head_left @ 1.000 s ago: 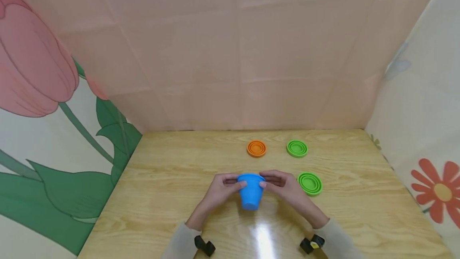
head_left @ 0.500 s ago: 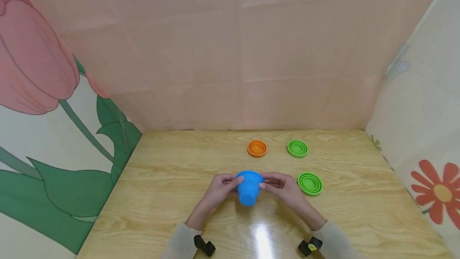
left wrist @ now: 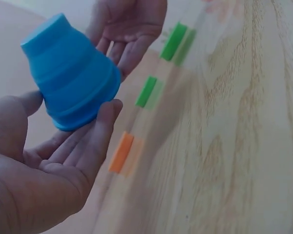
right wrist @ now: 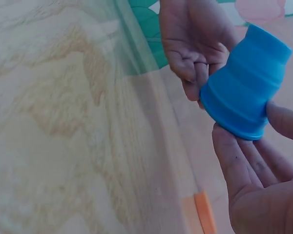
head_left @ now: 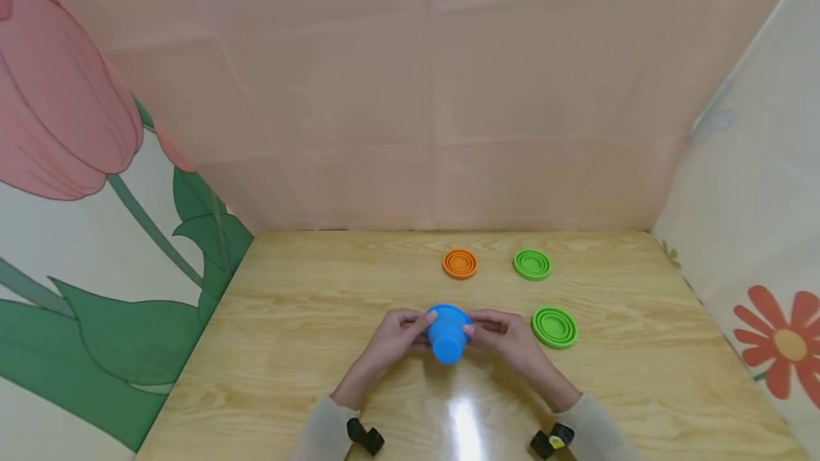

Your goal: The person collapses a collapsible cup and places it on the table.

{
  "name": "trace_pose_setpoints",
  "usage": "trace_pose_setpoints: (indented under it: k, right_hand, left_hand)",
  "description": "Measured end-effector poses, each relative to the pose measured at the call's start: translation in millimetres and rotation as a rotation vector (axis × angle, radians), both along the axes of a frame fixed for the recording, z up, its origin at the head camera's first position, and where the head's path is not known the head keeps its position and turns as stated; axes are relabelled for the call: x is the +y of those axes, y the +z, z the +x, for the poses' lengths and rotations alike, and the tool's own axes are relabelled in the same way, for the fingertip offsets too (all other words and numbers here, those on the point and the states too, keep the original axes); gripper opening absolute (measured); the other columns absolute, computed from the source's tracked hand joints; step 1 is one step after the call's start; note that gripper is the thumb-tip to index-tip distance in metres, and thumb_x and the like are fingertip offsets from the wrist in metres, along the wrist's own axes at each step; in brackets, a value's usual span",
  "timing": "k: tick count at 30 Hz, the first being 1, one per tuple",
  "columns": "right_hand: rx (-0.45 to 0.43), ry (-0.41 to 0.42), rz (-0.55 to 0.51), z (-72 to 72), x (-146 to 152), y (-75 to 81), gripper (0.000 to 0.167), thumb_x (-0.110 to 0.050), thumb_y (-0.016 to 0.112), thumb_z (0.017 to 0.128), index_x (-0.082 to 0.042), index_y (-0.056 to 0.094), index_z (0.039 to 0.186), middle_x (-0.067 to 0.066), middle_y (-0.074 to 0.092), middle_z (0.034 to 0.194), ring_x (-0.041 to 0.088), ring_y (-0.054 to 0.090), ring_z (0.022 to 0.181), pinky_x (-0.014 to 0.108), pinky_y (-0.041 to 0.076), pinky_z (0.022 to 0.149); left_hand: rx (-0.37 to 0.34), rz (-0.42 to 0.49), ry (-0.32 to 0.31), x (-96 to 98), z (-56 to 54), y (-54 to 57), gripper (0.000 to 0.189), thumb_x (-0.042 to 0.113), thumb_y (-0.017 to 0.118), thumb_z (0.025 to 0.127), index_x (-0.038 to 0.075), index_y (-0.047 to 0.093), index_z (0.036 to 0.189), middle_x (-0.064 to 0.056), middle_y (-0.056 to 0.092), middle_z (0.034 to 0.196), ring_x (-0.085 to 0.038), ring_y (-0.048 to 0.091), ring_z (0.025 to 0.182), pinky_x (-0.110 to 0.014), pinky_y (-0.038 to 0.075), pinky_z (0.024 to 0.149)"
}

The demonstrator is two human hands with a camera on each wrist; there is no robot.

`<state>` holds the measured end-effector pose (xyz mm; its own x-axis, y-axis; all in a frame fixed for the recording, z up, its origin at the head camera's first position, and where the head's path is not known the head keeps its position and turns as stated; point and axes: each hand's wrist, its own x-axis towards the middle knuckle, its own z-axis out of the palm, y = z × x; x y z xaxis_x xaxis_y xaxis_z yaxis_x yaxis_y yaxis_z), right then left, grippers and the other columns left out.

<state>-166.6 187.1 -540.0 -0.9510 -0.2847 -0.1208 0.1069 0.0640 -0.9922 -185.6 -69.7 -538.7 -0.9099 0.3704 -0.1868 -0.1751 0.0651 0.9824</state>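
A blue collapsible cup is held above the table between both hands, its narrow base tilted toward the head camera and its wide rim facing away. My left hand grips the rim from the left, thumb on the near wall and fingers behind. From the right, my right hand pinches the rim in the same way. The wrist views show the stepped rings of the blue cup extended, with a slightly bent outline. In the right wrist view the fingers lie under the rim of the cup.
Flattened collapsible cups lie on the wooden table: an orange one and a green one toward the back, and another green one right of my right hand. A pink backdrop rises behind the table.
The blue cup has tipped so its base turns more toward the head camera, and it looks shorter. Both hands stay on its rim with only slight shifts. The flattened cups have not moved.
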Motion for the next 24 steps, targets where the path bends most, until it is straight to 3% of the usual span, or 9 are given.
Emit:
trace_pose_setpoints:
  k: [5, 11, 16, 24]
  right_hand:
    - [-0.064, 0.022, -0.071, 1.9, -2, 1.8, 0.056, -0.022, 0.077, 0.097, 0.011, 0.058, 0.138, 0.017, 0.077, 0.120, 0.021, 0.079, 0.104, 0.048, 0.063, 0.099]
    - [-0.130, 0.061, -0.103, 2.9, -5, 5.7, 0.056, -0.025, 0.074, 0.100, 0.014, 0.057, 0.136, 0.010, 0.075, 0.116, 0.020, 0.077, 0.101, 0.039, 0.066, 0.093]
    - [-0.173, 0.103, -0.106, 2.7, -5, 4.6, 0.046, -0.027, 0.070, 0.103, 0.009, 0.063, 0.131, 0.006, 0.076, 0.111, 0.020, 0.076, 0.101, 0.040, 0.067, 0.093]
    - [-0.221, 0.123, -0.177, 6.4, -1, 3.8, 0.042, -0.026, 0.065, 0.106, 0.008, 0.063, 0.131, 0.006, 0.078, 0.110, 0.020, 0.077, 0.101, 0.042, 0.066, 0.096]
  left_hand:
    - [0.044, 0.005, -0.026, -1.9, 1.0, 3.7, 0.050, 0.043, 0.063, 0.105, -0.002, 0.073, 0.123, -0.011, 0.077, 0.110, -0.014, 0.075, 0.091, -0.050, 0.066, 0.092]
    - [0.041, 0.013, -0.042, -6.5, -0.6, 8.1, 0.044, 0.038, 0.065, 0.105, -0.002, 0.073, 0.122, -0.011, 0.076, 0.112, -0.013, 0.073, 0.093, -0.046, 0.068, 0.089]
    - [-0.010, 0.011, -0.047, -7.3, -0.9, 4.0, 0.042, 0.035, 0.067, 0.104, -0.003, 0.073, 0.123, -0.012, 0.078, 0.111, -0.013, 0.075, 0.086, -0.033, 0.069, 0.077]
    - [-0.039, 0.080, -0.034, -1.1, 0.5, -5.5, 0.037, 0.027, 0.066, 0.105, -0.005, 0.073, 0.122, -0.018, 0.079, 0.111, -0.016, 0.078, 0.081, -0.036, 0.069, 0.075]
